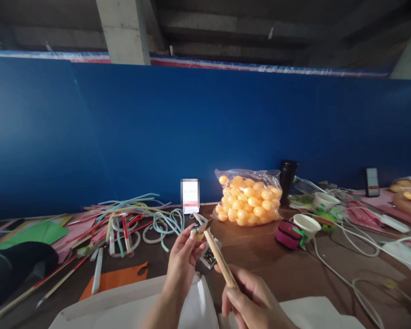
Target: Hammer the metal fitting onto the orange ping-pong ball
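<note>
My right hand (250, 297) is closed around the wooden handle of a small hammer (222, 262), which slants up and to the left. Its dark head touches or nearly touches a small rounded object (198, 235), yellowish with a shiny metallic part. My left hand (185, 251) pinches that object between thumb and fingers; its exact kind is too small to tell. Just behind the hammer handle sits a small open box (208, 258) with several tiny metal pieces in it. White paper sheets (137, 306) lie under my forearms.
A clear bag of orange balls (248, 201) stands ahead, beside a black bottle (288, 180). Straws and tubes (123, 219) clutter the left; orange paper (116, 278) lies nearer. At right are a magenta pouch (288, 234), paper cups (307, 226), white cables (332, 269) and another person's hand (409, 208).
</note>
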The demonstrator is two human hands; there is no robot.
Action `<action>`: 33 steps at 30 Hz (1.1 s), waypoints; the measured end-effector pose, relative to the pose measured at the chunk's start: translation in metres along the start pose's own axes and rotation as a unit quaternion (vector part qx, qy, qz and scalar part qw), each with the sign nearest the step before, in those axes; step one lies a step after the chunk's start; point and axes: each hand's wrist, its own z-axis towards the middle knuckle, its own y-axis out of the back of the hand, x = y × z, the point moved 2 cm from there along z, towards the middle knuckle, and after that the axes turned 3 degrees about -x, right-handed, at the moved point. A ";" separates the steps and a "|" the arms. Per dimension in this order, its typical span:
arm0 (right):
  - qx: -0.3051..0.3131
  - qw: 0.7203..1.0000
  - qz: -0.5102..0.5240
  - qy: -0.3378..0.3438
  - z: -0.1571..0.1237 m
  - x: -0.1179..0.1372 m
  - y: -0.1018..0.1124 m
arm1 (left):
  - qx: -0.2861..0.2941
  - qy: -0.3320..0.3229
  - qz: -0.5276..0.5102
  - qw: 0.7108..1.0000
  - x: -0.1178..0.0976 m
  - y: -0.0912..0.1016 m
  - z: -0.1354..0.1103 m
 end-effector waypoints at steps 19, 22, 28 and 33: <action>-0.007 1.000 -0.004 0.009 0.001 0.003 0.001 | -0.016 -0.001 0.004 1.000 0.001 0.000 0.000; 0.001 1.000 -0.002 -0.001 0.002 0.002 0.001 | -0.015 -0.003 0.006 1.000 0.000 0.000 0.000; -0.003 1.000 -0.007 0.008 0.001 0.003 0.001 | -0.008 -0.009 0.014 1.000 0.000 -0.001 -0.001; -0.006 1.000 -0.007 0.013 0.001 0.004 0.001 | -0.009 -0.012 0.018 1.000 0.000 -0.001 -0.002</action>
